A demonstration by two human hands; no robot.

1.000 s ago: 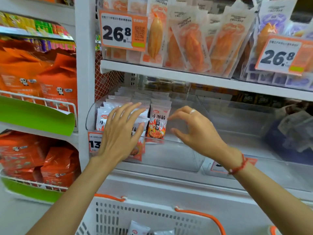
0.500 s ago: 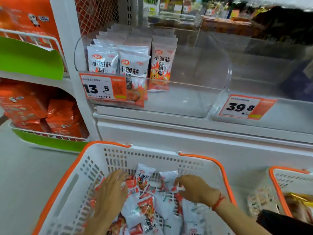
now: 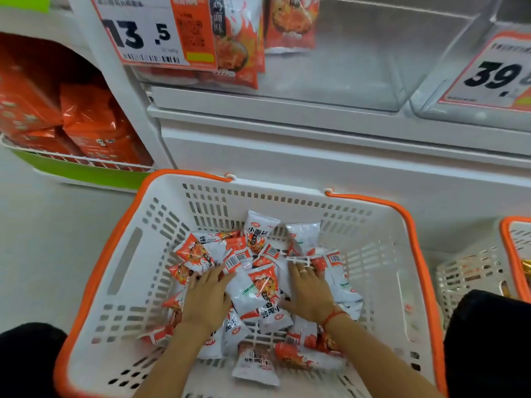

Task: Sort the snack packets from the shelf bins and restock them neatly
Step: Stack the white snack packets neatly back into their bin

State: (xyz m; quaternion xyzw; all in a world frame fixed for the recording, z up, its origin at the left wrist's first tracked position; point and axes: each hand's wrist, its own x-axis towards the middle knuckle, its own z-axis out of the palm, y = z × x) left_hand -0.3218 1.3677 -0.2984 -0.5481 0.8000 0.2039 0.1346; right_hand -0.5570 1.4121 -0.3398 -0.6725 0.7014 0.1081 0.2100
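Restock partly done: most snack packets still loose in the basket.

Both hands, left hand (image 3: 205,297) and right hand (image 3: 310,294), lie spread flat on the snack packets (image 3: 258,285) in the basket (image 3: 373,254), grip pinching nothing; beyond them the clear shelf bin (image 3: 344,67) holds a few upright packets, mostly unfilled.

Shop aisle, price tag (image 3: 152,30) on shelf bin (image 3: 344,67), shopping basket (image 3: 373,225)

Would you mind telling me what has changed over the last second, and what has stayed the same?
Both hands left the clear shelf bin and came down into the white basket. The left hand and right hand now lie spread on the loose snack packets; no firm grip shows yet. The packets standing in the bin and the 13.5 price tag stayed put.
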